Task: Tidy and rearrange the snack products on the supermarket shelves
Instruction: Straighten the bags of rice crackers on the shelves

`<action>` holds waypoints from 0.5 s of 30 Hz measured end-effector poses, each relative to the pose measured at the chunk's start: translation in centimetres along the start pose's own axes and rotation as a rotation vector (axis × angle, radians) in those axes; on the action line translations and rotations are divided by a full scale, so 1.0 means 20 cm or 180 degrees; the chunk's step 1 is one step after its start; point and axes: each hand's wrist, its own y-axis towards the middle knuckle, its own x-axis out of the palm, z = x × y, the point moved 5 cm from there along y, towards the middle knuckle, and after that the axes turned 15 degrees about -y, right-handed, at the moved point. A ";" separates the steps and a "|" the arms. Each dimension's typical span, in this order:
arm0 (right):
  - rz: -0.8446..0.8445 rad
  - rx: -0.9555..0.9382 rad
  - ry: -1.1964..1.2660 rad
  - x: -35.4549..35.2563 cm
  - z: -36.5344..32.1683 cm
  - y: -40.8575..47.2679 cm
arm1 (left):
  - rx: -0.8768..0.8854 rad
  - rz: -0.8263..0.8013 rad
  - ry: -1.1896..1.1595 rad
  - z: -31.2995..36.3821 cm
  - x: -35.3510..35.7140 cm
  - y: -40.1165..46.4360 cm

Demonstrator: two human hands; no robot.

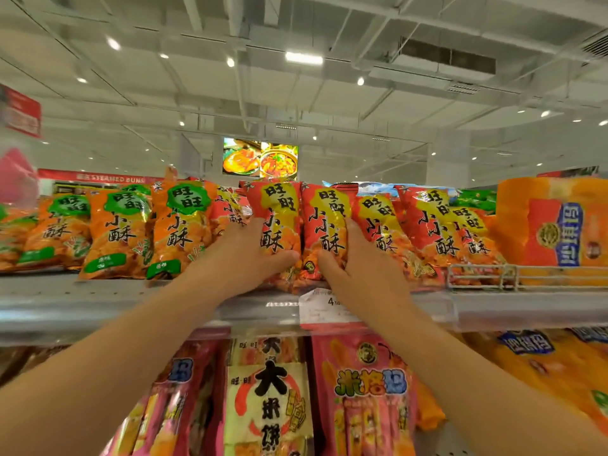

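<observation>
L hand (245,255) and R hand (357,261) both up on the top shelf (98,301), each clamped on a red snack bag. L hand grips the left red bag (278,212): thumb hooked across its lower front, fingers wrapped round its left edge. R hand grips the right red bag (324,218): thumb on the lower front, fingers curled round its right edge. The two bags stand upright, side by side and touching, between the hands, bottoms at the shelf's front lip.

Just below the R hand, a white price tag (324,307) sits on the shelf edge strip, partly covered by the wrist.

Right of the R hand: more red bags (427,225) of the same snack, leaning back in a row. Past those, a wire divider (480,276) on the shelf front, and behind it a big orange pack (552,225) w/ a blue label.

Left of the L hand: a partly hidden red bag, then a row of orange bags w/ green labels (118,232), tilted, running off to the frame edge.

Below both forearms, next shelf down: a cream and red cracker pack (268,396) between the arms, a pink snack pack (368,390) under the R forearm, pink/yellow packs (177,406) under the L forearm, orange packs (543,360) far right.

Beyond the hands, above the bags: a lit food-photo screen (260,158), a red banner (102,177) reading STEAMED BUNS to its left, white ceiling w/ lights.
</observation>
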 end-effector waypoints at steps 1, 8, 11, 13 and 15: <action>-0.0042 -0.0036 0.0038 0.01 0.00 0.00 | -0.0014 0.0041 0.0030 0.00 0.00 -0.01; 0.0327 -0.0260 0.0257 0.01 0.02 -0.11 | 0.0944 0.1505 0.0487 0.04 -0.02 -0.28; 0.0605 -0.0562 0.0005 0.01 0.01 -0.20 | 0.0922 0.1373 0.0753 -0.06 0.01 -0.40; 0.0747 -0.0839 -0.0094 0.02 0.01 -0.28 | 0.0847 0.1174 0.1072 -0.14 0.00 -0.47; 0.0751 -0.1024 -0.0010 0.05 0.01 -0.36 | 0.0806 0.0953 0.1324 -0.21 -0.03 -0.53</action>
